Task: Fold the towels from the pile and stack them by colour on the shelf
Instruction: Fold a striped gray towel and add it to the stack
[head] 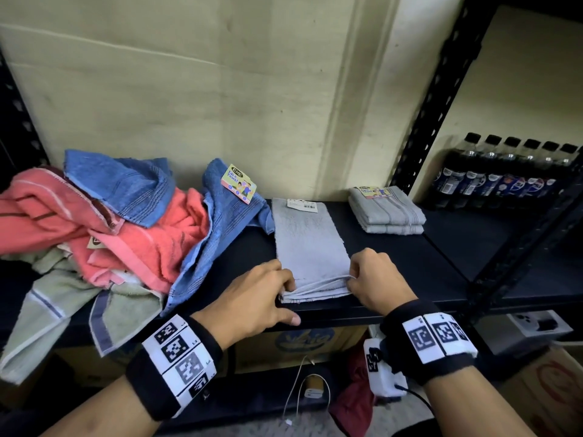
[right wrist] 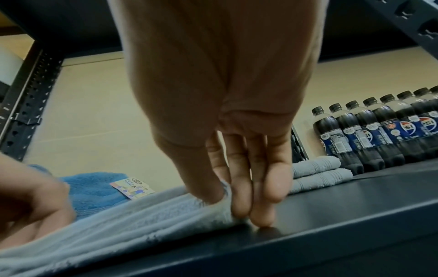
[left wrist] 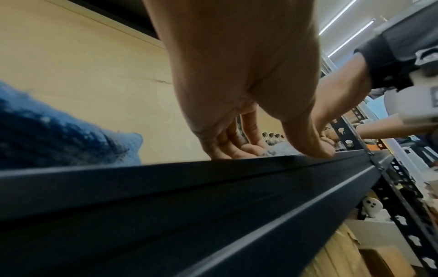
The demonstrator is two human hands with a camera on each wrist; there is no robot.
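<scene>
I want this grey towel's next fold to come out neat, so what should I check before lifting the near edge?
1. Right hand holds the grey towel at its near right corner: ok, thumb and fingers pinch it.
2. Left hand holds the near left corner: cannot tell; its fingers sit at the corner, but a pinch is not visible.
3. Near edges lined up: ok, the layers lie roughly even.
4. Towel lies flat on the shelf: ok.
5. Far end free: ok, though the blue towel lies close beside the far left corner.
6. Grey stack ready to take it: ok, two folded towels, apart to the right.
</scene>
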